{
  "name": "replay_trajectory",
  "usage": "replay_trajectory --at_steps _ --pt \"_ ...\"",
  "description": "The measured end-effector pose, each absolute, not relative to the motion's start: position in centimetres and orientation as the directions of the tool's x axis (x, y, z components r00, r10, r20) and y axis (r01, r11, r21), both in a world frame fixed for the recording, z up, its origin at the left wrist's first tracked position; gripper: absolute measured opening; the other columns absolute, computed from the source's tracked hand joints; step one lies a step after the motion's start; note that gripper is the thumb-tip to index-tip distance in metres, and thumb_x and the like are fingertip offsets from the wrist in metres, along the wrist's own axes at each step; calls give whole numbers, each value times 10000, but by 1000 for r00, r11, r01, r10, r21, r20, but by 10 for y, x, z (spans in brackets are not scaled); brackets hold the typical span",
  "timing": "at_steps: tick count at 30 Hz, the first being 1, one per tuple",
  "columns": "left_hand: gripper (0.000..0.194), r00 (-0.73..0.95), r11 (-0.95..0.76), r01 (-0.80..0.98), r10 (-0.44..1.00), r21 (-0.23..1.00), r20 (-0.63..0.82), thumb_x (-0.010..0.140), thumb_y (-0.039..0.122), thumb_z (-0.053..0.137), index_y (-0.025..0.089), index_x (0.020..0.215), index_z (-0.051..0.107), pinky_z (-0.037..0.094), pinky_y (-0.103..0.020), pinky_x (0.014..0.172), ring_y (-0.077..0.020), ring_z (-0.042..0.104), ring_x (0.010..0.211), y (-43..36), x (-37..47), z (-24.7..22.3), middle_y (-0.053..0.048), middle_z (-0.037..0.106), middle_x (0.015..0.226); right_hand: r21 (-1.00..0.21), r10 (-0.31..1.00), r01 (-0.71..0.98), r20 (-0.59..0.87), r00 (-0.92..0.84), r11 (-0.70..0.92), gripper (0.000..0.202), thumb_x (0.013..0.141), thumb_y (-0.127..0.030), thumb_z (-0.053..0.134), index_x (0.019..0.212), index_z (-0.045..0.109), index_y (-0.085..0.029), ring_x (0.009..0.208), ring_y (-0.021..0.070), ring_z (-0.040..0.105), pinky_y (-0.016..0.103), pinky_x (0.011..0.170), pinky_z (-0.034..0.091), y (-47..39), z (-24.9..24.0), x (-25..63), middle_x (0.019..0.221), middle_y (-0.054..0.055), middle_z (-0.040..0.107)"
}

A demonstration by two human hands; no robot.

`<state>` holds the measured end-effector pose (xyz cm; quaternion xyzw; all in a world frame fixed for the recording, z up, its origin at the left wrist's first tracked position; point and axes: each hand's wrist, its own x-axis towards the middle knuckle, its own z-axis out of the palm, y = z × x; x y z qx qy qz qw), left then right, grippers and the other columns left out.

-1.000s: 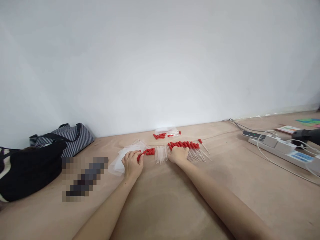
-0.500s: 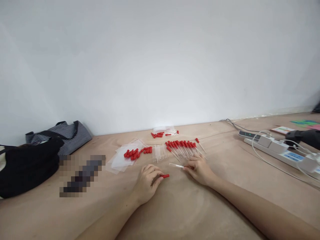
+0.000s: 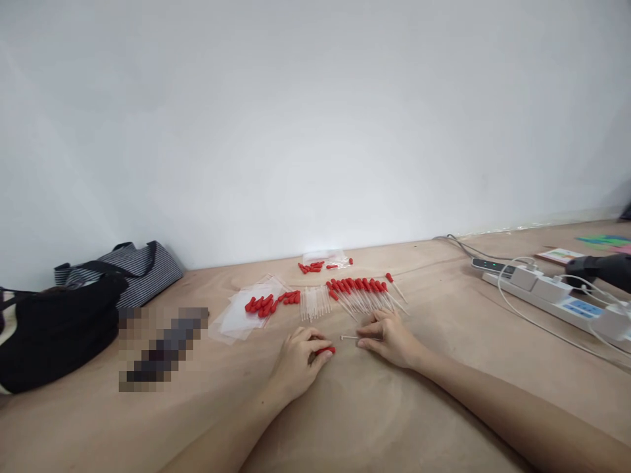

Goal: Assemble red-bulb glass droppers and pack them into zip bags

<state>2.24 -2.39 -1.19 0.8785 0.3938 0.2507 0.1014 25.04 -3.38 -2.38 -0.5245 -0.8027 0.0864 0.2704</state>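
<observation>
Between the thumb and fingers of my left hand (image 3: 302, 358) is a red rubber dropper bulb (image 3: 326, 351), its end poking out to the right. My right hand (image 3: 389, 336) pinches a thin clear dropper tube (image 3: 349, 337), which points left toward the bulb; the two are apart. Just beyond my right hand lies a row of droppers (image 3: 362, 289) with red bulbs fitted on their tubes. Bare dropper tubes (image 3: 315, 303) lie side by side left of that row. Loose red bulbs (image 3: 261, 305) rest on clear plastic bags (image 3: 231, 322).
More red bulbs (image 3: 310, 267) lie near the wall by another clear bag (image 3: 325, 255). At left are a black bag (image 3: 59, 335), a striped bag (image 3: 148, 272) and a pixelated dark object (image 3: 167, 345). A power strip (image 3: 566, 305) with chargers and cables sits at right.
The tube in my right hand has turned from a slant to nearly level, its end a little lower. My left hand has shifted slightly right with the bulb, its fingers closer around it.
</observation>
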Motion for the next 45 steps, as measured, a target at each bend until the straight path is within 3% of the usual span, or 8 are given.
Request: replay_trajectory --at_steps 4,9,17,21,31,37,45 --pt "173 515 -627 682 777 377 363 814 236 455 236 791 626 386 -339 749 -183 536 851 -22 28 -15 -11 624 856 -444 889 800 397 -228 404 135 762 -266 546 706 660 -218 836 178 501 308 737 327 -27 -27 240 825 32 595" --pt "136 420 -536 725 842 433 338 819 221 415 222 823 551 340 -374 790 -182 546 837 -21 26 -15 0 626 845 -471 865 801 488 -112 369 158 821 -233 432 783 578 -190 816 169 505 341 773 269 -27 -21 228 831 33 605" --pt "113 393 -498 684 867 532 307 805 261 446 235 883 524 285 -425 847 -186 570 844 -20 23 -13 11 640 892 -451 844 757 479 -242 473 165 839 -249 426 819 588 -223 806 158 509 364 826 201 -45 -19 216 795 10 642" --pt "135 388 -494 690 869 529 306 799 260 457 250 890 556 290 -424 848 -191 563 866 -20 22 -12 16 644 889 -438 825 737 488 -286 515 174 840 -254 434 854 607 -244 795 163 499 372 822 186 -47 -19 216 745 4 647" --pt "127 365 -504 698 862 510 352 782 295 490 243 813 601 300 -423 844 -193 558 834 -23 24 -11 8 652 827 -442 791 686 508 -340 578 111 793 -228 489 722 565 -193 732 140 456 350 789 192 -52 -20 210 632 -16 594" --pt "120 395 -545 677 836 494 381 777 277 496 237 799 606 273 -434 862 -182 564 815 -23 21 -13 12 649 801 -350 717 669 567 -406 656 161 809 -213 470 687 569 -180 734 129 440 327 757 196 -50 -22 210 604 -15 564" --pt "121 460 -577 666 817 473 348 773 276 495 244 785 611 218 -458 890 -170 554 785 -26 20 -12 22 632 748 -92 533 647 661 -529 757 202 784 -118 421 798 604 -200 712 139 418 358 755 185 -42 -23 219 615 1 566"
